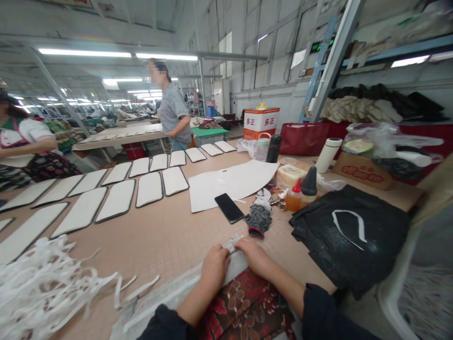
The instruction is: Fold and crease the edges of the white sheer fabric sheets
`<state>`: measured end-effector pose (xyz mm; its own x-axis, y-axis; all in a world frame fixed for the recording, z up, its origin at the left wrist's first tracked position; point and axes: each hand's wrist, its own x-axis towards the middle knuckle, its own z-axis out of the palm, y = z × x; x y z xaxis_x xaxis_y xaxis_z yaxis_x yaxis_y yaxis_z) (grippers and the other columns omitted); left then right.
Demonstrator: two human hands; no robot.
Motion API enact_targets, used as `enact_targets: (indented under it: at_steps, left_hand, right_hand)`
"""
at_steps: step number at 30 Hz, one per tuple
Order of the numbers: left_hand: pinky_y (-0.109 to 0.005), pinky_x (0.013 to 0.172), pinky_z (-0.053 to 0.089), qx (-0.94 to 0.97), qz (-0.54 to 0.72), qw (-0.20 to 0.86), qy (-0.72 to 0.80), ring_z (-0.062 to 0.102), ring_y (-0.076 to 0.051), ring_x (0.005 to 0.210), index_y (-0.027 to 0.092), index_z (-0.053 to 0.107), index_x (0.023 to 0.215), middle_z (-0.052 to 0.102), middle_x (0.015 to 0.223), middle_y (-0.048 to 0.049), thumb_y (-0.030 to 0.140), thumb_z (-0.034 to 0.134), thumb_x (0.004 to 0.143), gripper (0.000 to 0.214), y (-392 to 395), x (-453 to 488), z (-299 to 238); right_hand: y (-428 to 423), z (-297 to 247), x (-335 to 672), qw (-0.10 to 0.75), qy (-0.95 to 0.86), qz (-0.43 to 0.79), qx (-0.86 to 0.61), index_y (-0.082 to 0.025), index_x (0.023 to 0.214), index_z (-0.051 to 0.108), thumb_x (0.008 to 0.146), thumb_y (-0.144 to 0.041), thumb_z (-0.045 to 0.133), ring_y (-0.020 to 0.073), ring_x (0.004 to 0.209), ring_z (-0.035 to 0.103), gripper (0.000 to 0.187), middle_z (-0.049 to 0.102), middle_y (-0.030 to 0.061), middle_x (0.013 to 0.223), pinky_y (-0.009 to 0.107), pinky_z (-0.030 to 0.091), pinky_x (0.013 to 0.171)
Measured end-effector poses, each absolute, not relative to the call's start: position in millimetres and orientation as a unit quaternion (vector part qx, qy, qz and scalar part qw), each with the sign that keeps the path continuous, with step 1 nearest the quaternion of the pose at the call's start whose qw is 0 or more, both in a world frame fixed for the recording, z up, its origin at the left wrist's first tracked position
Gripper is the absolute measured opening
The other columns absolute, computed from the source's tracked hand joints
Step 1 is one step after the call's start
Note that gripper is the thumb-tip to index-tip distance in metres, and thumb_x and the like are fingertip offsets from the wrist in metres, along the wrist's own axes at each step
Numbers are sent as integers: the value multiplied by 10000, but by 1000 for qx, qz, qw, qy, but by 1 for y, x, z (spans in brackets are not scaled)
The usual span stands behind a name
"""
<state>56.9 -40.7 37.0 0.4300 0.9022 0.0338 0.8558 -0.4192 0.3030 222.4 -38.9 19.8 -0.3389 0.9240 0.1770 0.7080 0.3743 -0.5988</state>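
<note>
My left hand (215, 265) and my right hand (253, 256) are close together at the table's near edge, fingers closed. Between their fingertips is a small crumpled whitish piece (233, 242), perhaps cloth; its kind is unclear. Just beyond lies a grey knitted work glove (259, 220) with a red cuff, next to a black phone (229, 208). Behind the phone is a large white sheet (230, 182). Below my hands, a red floral cloth (244, 307) covers my lap.
Rows of dark-edged white panels (150, 189) cover the table's left side. Tangled white strips (46, 283) lie near left. Glue bottles (294, 197), a white thermos (328, 156), and black sheets (348, 231) with one strip stand or lie right. Two people work beyond.
</note>
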Motion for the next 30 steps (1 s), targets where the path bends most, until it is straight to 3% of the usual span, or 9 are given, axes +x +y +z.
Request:
enact_targets:
  at_steps: [7,10,20,25,30]
  left_hand:
    - [-344,774,438,898,24,22,438,496,-212,907,138,576,992,563,973,-86,136,400,869,215,-54,47,36]
    - [-356,771,449,902,6,15,431,500,-212,893,137,564,1008,563,978,-87,138,387,876,222,-58,39,39]
    - [-293,781,399,856,-14,101,508,495,-179,905,196,603,939,573,962,-53,151,377,880,238,-89,-50,58]
    - [-272,776,385,820,21,161,550,500,-160,885,195,630,885,581,922,-39,207,366,889,264,-95,-79,58]
    - [-293,753,386,845,6,82,528,488,-176,864,186,620,870,584,895,-42,190,418,873,202,-102,-75,51]
  right_hand:
    - [-57,40,217,145,-852,112,-491,-167,927,601,847,-119,378,186,947,491,242,593,66,967,304,397,844]
    - [-64,42,216,116,-874,81,-465,-176,1050,567,853,-140,393,199,1004,467,265,581,75,1022,319,382,882]
    - [-65,52,216,61,-883,88,-457,-175,1125,541,837,-114,377,221,1037,446,337,564,101,1073,331,380,861]
    - [-64,62,191,4,-871,66,-488,-131,930,617,807,-112,419,244,951,494,234,585,133,977,352,381,799]
    - [-78,51,121,66,-897,82,-429,-155,951,568,798,-101,445,199,894,501,204,575,75,949,301,379,735]
